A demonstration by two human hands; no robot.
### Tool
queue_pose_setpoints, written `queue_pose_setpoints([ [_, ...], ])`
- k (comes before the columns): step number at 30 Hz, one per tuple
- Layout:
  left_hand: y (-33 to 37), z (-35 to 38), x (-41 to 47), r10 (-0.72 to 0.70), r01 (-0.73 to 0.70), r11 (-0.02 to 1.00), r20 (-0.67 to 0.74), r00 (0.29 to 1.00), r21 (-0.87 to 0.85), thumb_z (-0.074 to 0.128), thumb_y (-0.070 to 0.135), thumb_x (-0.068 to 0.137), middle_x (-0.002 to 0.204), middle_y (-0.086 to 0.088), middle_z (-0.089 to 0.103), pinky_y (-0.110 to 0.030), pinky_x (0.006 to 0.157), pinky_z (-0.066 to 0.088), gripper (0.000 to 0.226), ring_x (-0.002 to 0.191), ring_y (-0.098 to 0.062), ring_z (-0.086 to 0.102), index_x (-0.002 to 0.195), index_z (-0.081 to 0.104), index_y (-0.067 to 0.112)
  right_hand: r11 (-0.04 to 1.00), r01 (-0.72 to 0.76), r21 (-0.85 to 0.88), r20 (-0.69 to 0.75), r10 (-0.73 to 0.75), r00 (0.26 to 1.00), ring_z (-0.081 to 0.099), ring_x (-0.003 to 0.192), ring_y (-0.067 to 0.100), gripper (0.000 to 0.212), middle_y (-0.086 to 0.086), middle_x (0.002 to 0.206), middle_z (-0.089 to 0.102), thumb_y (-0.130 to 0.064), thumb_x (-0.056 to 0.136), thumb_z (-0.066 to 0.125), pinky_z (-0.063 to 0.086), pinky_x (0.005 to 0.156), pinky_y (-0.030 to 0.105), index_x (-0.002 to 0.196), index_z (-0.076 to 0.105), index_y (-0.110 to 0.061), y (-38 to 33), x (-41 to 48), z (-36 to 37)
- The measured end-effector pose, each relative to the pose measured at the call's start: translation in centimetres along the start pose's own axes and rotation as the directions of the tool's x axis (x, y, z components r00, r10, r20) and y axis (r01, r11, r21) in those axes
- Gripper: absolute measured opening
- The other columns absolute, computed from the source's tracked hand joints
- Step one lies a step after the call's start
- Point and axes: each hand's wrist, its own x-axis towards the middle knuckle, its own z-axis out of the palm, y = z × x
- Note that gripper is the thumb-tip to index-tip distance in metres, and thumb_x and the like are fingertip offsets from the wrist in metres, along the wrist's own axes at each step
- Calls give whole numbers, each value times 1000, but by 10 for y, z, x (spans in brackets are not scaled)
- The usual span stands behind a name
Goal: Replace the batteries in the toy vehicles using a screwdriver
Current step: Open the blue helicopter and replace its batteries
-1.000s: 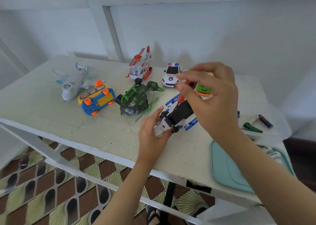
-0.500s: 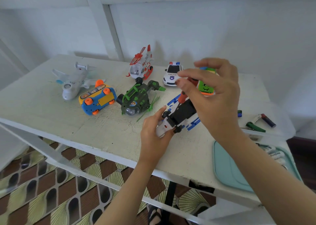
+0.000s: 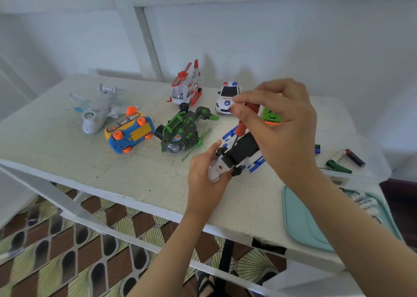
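Observation:
A white and blue toy vehicle point(image 3: 242, 154) lies upside down on the white table point(image 3: 112, 166), black underside up. My left hand point(image 3: 207, 172) grips its near end. My right hand point(image 3: 277, 125) pinches the red handle of a screwdriver point(image 3: 244, 122) above it; the dark shaft slants down to the toy's underside. Loose batteries point(image 3: 353, 158) lie at the far right.
Other toys stand behind: a white plane point(image 3: 97, 109), a blue and orange bus point(image 3: 129, 132), a green helicopter point(image 3: 180, 132), a red and white helicopter point(image 3: 187, 87), a police car point(image 3: 226, 97), a green toy point(image 3: 270, 116). A teal tray point(image 3: 300, 217) holding batteries sits at the right front.
My right hand has turned on the screwdriver handle, and more of the red handle and shaft shows below my fingers. The left hand keeps its hold on the toy.

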Motion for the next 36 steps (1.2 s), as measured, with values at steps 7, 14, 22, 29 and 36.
queue_pose_setpoints([
  [7, -3, 1, -2, -2, 2, 1000, 1, 1000, 16, 76, 27, 75, 105, 12, 56, -3, 89, 34, 64, 95, 5, 48, 132, 52, 14, 998, 64, -14, 167, -61, 984, 59, 100, 8, 26, -17, 90, 66, -21, 90, 53, 42, 99, 30, 112, 67, -16, 0, 9, 0],
  [14, -3, 1, -3, -10, 10, 1000, 12, 1000, -6, 77, 24, 75, 108, 20, 53, -4, 89, 34, 66, 97, 1, 48, 134, 47, 22, 996, 68, -56, 64, -64, 996, 53, 94, 10, 22, -1, 83, 65, -39, 78, 70, 36, 85, 13, 95, 75, -25, -5, 8, 2],
  [22, -5, 1, -2, -29, 29, 999, 17, 999, -21, 72, 35, 76, 107, 13, 56, -6, 88, 36, 64, 96, -6, 52, 134, 45, 25, 989, 101, -110, 160, -83, 984, 59, 112, 15, 28, -16, 84, 64, -22, 91, 50, 38, 105, 39, 111, 68, -17, -1, 10, -4],
  [29, -4, 2, -1, -41, 42, 999, 26, 999, -16, 75, 32, 75, 107, 16, 54, -6, 87, 36, 68, 96, -8, 53, 135, 43, 29, 997, 24, -75, 76, -18, 997, 56, 90, 12, 20, 0, 80, 67, -31, 82, 68, 40, 83, 15, 99, 75, -23, -1, 10, -4],
  [36, -5, 1, -2, -41, 42, 999, 32, 999, -16, 69, 39, 77, 105, 16, 55, -9, 87, 37, 66, 97, -8, 53, 136, 42, 30, 988, 122, -98, 167, -105, 980, 59, 94, 11, 24, -11, 86, 65, -22, 89, 55, 41, 95, 20, 106, 72, -17, -2, 9, -5],
])
